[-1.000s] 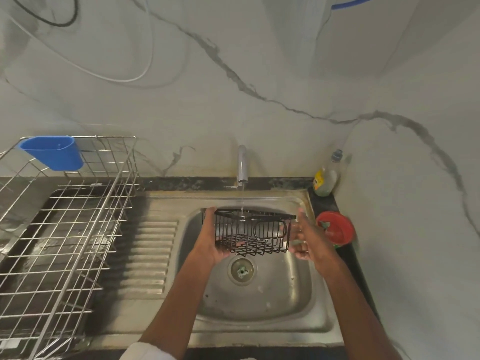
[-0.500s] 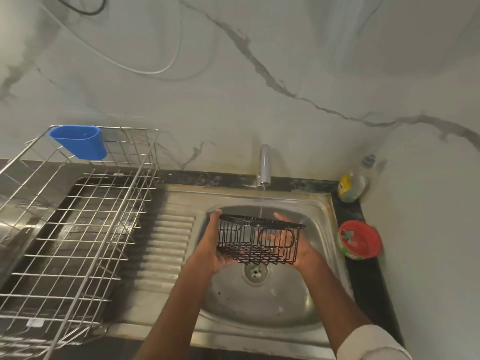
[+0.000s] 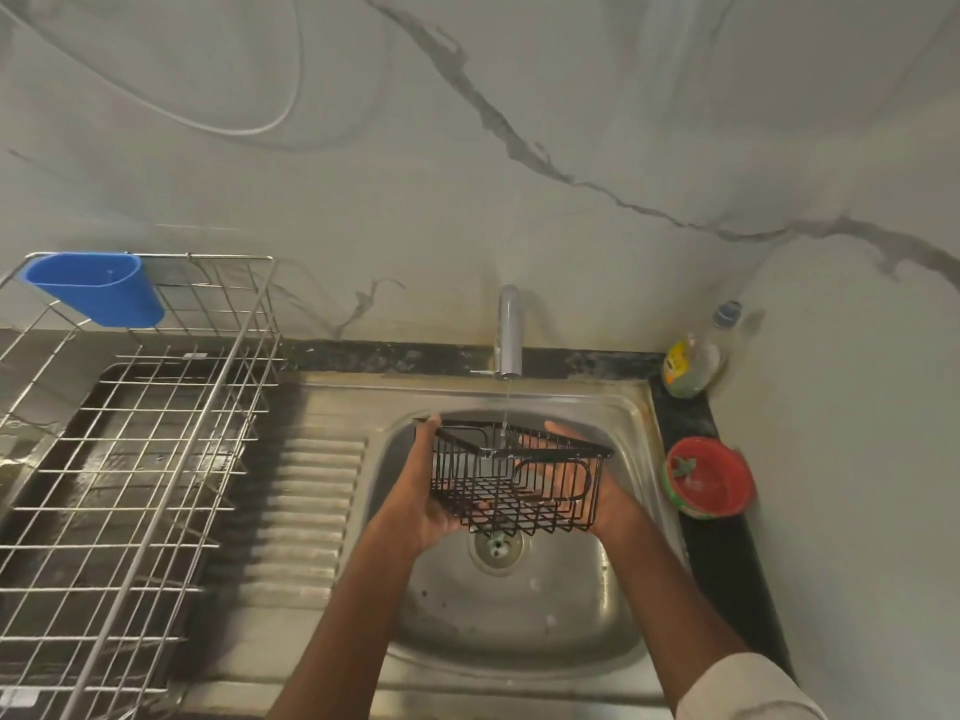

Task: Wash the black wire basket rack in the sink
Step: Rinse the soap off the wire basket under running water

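Basket [image 3: 511,478] held over sink [image 3: 519,615] at lower centre, under thin tap [image 3: 509,330] stream.
Drying rack [image 3: 130,459] w/ blue cup [image 3: 98,288] fills left of frame; sink basin centre. Left hand [image 3: 415,491] grips basket's left end, thumb on rim; right hand [image 3: 587,480] cups its right side, fingers straight behind wires. Red bowl [image 3: 709,478] & soap bottle [image 3: 693,363] at right edge of counter.

Both hands hold basket [image 3: 511,478] under tap [image 3: 509,330].
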`<action>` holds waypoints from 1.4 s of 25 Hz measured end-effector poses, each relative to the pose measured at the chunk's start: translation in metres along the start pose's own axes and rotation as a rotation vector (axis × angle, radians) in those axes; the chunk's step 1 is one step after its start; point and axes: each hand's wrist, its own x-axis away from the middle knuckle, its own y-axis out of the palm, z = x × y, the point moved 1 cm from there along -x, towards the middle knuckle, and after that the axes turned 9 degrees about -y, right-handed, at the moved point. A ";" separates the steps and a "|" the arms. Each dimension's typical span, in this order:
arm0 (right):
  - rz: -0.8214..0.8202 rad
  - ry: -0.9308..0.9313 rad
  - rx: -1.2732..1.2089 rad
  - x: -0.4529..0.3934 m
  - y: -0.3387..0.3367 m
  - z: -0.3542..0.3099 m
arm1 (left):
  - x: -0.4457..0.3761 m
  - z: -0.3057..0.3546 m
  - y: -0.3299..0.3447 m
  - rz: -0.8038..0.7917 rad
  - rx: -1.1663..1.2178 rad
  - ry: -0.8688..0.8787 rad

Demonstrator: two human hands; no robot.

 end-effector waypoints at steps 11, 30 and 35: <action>0.116 -0.074 0.122 -0.001 -0.008 0.002 | -0.018 -0.009 -0.015 -0.180 -0.040 -0.109; 0.387 -0.238 0.268 0.020 -0.028 -0.013 | -0.006 -0.016 0.003 -0.252 -0.204 -0.155; 0.311 -0.260 0.229 0.015 -0.003 -0.001 | -0.002 -0.003 -0.020 -0.226 -0.226 -0.106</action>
